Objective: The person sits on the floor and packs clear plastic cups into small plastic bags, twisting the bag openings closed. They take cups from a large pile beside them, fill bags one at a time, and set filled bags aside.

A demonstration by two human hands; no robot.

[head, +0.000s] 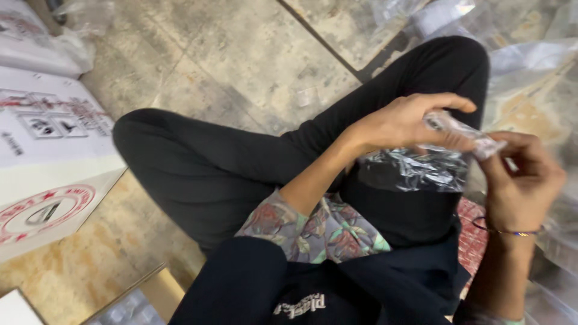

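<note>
Both your hands pinch one clear plastic bag (421, 165): left hand (400, 123) and right hand (521, 180) grip its top edge, seemingly unsealed yet, though blurred.

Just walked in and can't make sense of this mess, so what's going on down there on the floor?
A person sits cross-legged on the stone floor, both hands raised over their lap. The left hand and right hand together pinch a small clear plastic packet by its ends, with crinkled clear film hanging below it. A white printed carton stands beside the knee, and more clear plastic bags are heaped opposite.
</note>
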